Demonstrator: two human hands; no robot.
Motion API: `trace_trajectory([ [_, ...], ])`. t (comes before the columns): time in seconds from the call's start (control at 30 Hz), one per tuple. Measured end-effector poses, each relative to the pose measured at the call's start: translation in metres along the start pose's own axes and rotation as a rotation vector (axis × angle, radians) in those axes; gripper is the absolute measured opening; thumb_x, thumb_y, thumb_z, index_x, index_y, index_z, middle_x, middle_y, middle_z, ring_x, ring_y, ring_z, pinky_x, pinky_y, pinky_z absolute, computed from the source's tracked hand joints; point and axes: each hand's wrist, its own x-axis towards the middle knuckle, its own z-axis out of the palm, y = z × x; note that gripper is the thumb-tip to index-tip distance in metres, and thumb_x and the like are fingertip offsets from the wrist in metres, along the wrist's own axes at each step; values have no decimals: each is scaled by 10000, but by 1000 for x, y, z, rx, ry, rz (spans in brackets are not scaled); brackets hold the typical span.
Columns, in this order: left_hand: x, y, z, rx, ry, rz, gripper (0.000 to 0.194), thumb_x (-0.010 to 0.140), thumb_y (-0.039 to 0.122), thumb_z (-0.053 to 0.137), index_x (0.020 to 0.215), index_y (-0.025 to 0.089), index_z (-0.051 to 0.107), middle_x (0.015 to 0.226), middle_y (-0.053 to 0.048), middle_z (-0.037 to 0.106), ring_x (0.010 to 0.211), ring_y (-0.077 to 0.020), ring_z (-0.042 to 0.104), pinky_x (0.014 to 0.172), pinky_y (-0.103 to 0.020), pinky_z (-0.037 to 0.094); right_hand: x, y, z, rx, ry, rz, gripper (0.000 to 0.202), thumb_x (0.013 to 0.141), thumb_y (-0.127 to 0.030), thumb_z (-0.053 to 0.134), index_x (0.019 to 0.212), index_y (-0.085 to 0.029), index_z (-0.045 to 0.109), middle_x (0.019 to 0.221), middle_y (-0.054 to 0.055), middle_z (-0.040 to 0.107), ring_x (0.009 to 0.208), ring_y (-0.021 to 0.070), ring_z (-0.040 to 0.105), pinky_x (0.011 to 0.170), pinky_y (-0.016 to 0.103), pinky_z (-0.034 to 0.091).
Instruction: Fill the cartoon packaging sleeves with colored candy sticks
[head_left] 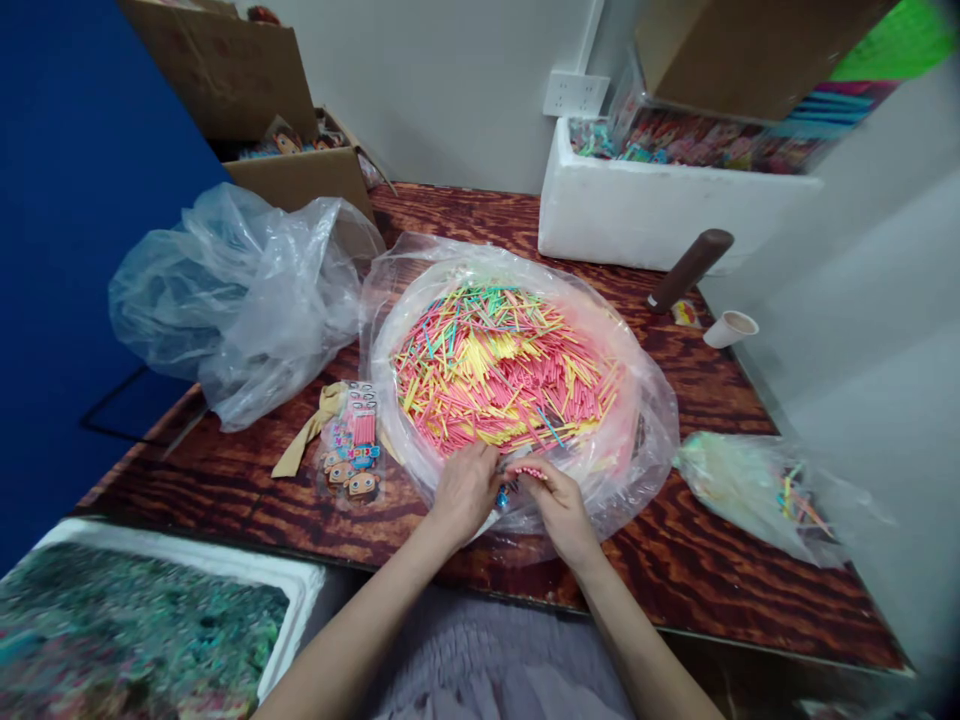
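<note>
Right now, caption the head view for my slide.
Right hand holds pink sticks beside left hand, before heaped colorful sticks.

Back left, one open cardboard box; on the wall, one white socket plate; back right, one white foam box — a brown carton above it — and, nearer, one dark brown cylinder just beside one white cup.
</note>
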Motion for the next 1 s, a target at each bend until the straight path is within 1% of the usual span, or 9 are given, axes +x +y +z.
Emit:
trace_trajectory([
  [0.17,-3,1,0,11,16,51,188,957,252,467,856,179,609,882,-61,618,820,-207,569,718,-311,414,-1,-4,3,-4,4,-18,156,915,-277,554,956,-254,703,928,38,681,893,211,611,846,331,467],
  [0.37,-4,-3,-5,85,19,58,181,948,248,491,857,184,634,865,-56,603,813,-207,568,715,-306,422,-4,-5,3,-12,11,-2,170,922,-300,550,972,-254,706,943,42,688,893,214,615,851,335,465],
  [0.47,-4,-6,-7,89,47,47,171,953,235,477,996,196,638,894,-55,591,821,-203,564,711,-300,431,-6,-8,4,-8,16,-4,173,926,-290,543,974,-255,706,935,43,688,886,211,614,845,330,464],
  [0.53,-4,-8,-8,70,79,50,216,953,204,463,1115,201,606,924,-58,588,841,-201,561,720,-297,438,-6,-10,4,-11,21,1,168,920,-281,548,965,-255,707,930,41,689,884,211,614,839,325,465],
  [0.6,-5,-10,-8,44,117,58,221,952,186,449,1107,202,606,927,-59,583,851,-196,556,730,-293,441,-7,-10,4,-12,24,10,161,913,-280,553,954,-252,707,918,38,690,880,212,618,833,322,467],
  [0.73,-6,-13,-9,-47,203,36,221,967,191,403,962,194,623,875,-54,576,843,-191,561,740,-295,438,-8,-10,4,-10,36,15,152,907,-289,561,931,-249,706,891,35,690,875,215,625,826,319,469],
  [0.87,-5,-15,-13,-179,248,-14,261,979,213,362,868,190,597,823,-44,566,800,-185,559,719,-290,427,-10,-10,5,-13,45,19,153,902,-285,560,930,-257,708,885,32,693,868,218,625,821,322,468],
  [0.93,-5,-18,-17,-302,276,-55,273,981,246,364,827,192,584,802,-34,565,777,-178,557,706,-283,423,-10,-11,6,-17,42,17,154,905,-282,558,931,-256,708,895,34,694,871,216,627,820,319,464],
  [1.0,-3,-22,-20,-480,308,-103,249,968,271,397,839,189,594,809,-29,585,782,-172,563,715,-281,427,-11,-11,6,-17,36,17,154,911,-283,555,937,-253,704,903,36,695,876,215,631,820,318,460],
])
